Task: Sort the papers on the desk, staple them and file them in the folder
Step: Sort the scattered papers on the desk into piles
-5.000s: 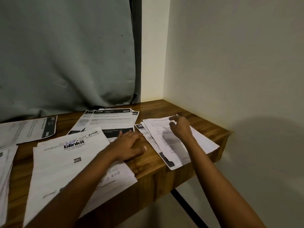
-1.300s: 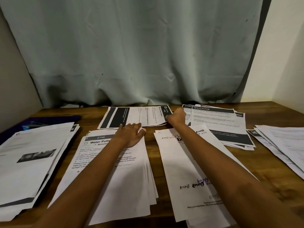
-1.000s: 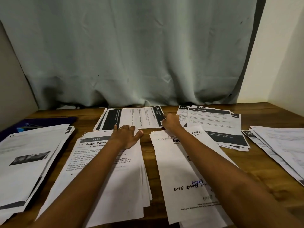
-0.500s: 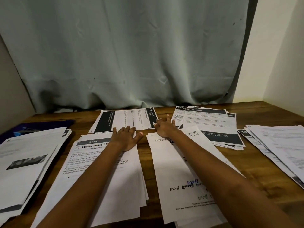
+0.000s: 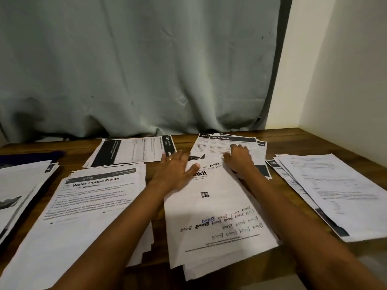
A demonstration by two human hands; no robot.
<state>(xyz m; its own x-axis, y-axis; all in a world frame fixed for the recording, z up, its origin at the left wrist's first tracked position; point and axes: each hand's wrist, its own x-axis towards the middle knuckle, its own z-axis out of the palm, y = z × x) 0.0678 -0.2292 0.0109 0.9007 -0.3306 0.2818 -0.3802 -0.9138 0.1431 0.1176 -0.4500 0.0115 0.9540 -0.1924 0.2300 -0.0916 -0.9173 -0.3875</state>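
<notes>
Touching thin rectangular paper stacks [image 5: 219, 206], left hand [image 5: 174, 173], right hand [image 5: 238, 159], grained wooden desk [image 5: 293, 143]

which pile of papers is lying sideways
The pile at the back, left of the middle, just beyond the left hand. Its print runs sideways, black band at its left end; the others lie lengthwise.

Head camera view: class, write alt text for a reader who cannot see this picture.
A person's left hand lies flat on the top corner of a QR-code sheet, while the right hand rests on the MULTI-ROOM pile behind it. Several other paper piles lie on the wooden desk, with a pale curtain behind.
</notes>
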